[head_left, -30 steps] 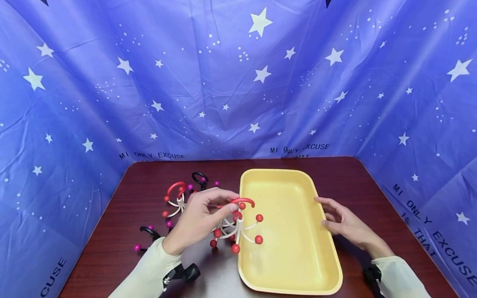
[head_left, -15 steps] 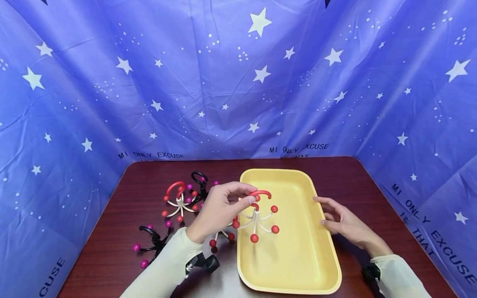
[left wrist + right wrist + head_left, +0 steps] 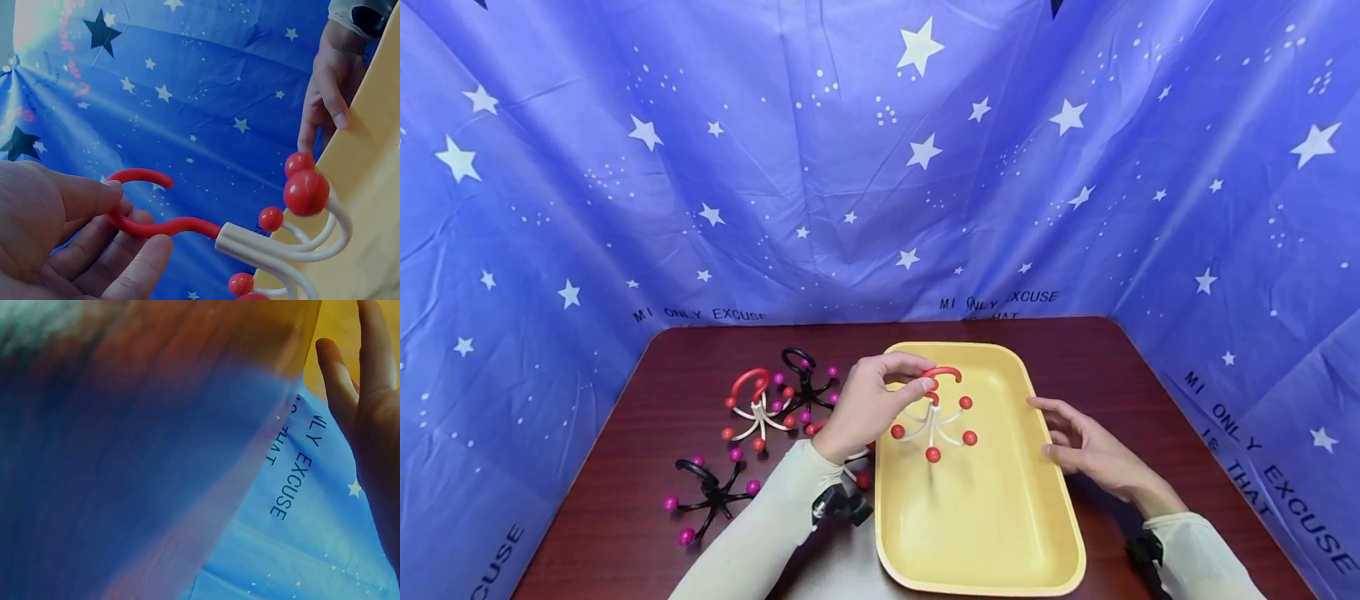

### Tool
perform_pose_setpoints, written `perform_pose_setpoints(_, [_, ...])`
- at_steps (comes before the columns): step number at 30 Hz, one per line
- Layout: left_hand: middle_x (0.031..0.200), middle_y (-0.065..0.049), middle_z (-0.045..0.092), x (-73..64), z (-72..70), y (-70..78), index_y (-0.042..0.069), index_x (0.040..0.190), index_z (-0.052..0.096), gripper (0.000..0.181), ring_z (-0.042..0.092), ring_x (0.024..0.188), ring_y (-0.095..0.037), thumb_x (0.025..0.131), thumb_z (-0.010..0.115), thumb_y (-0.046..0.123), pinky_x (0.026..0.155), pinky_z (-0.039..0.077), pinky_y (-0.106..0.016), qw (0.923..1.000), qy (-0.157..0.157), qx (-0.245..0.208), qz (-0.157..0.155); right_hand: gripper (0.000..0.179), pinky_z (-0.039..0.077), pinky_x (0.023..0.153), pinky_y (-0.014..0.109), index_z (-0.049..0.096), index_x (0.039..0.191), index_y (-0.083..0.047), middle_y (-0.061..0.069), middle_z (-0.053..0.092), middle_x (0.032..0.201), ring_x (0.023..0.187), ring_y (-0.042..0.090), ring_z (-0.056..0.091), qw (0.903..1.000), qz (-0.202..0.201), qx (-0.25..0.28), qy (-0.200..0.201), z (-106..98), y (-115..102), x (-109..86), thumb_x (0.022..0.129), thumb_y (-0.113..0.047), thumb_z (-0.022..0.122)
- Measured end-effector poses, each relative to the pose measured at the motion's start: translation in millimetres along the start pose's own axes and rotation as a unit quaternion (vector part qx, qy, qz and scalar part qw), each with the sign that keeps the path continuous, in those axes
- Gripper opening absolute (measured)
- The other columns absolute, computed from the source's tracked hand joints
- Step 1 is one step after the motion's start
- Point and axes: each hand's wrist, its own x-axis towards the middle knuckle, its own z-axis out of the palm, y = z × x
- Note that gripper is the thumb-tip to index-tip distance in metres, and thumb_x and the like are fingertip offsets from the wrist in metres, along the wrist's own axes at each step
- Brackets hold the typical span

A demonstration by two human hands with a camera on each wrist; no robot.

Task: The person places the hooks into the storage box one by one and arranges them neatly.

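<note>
My left hand [image 3: 872, 400] pinches the red hooked top of a multi-arm hanging hook [image 3: 934, 417] between thumb and fingers. White curved arms tipped with red balls spread below that top. In the head view it hangs upright over the far half of the yellow tray [image 3: 977, 521], seemingly above the floor. Up close in the left wrist view, the hook's white stem [image 3: 244, 244] points toward the tray. At the tray's right side, my right hand [image 3: 1093, 442] touches the rim with extended fingers and thumb. The right wrist view shows its fingers [image 3: 375, 356] against the yellow wall.
Left on the dark wood table [image 3: 685, 358] stand a red-and-white hook [image 3: 760, 414] and two black hooks with magenta balls, one farther back [image 3: 806, 387], one nearer [image 3: 713, 497]. Another red-and-white hook [image 3: 863, 480] is partly hidden behind my left arm. A starry blue cloth [image 3: 820, 167] surrounds the table.
My left hand has carried the hanging hook rightward and farther back, from the tray's left edge to over its inside. The right hand has stayed at the rim.
</note>
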Motion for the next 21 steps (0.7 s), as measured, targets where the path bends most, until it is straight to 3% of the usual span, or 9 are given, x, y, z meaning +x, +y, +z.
perform_pose_setpoints(13, [0.104,-0.003,0.081,31.9,27.7,-7.3,0.014,0.115,0.080,0.019,0.076,0.090,-0.009,0.096,0.078,0.011,0.076,0.059,-0.022,0.9993,0.006,-0.031,-0.021,0.070,0.065,0.085,0.041,0.020,0.162,0.005,0.006,0.057,0.147,0.121,0.018,0.070,1.0000,0.002,-0.004,-0.001,1,0,4.2,0.103,0.003,0.058])
perform_pose_setpoints(21, [0.104,0.000,0.080,48.3,46.2,-6.4,0.015,0.115,0.079,0.019,0.072,0.087,-0.007,0.097,0.078,0.010,0.079,0.058,-0.022,0.9979,0.011,-0.050,-0.040,0.070,0.065,0.085,0.040,0.021,0.162,0.004,0.005,0.056,0.147,0.121,0.017,0.069,0.9999,0.007,-0.013,0.004,2,-1,4.4,0.104,0.002,0.058])
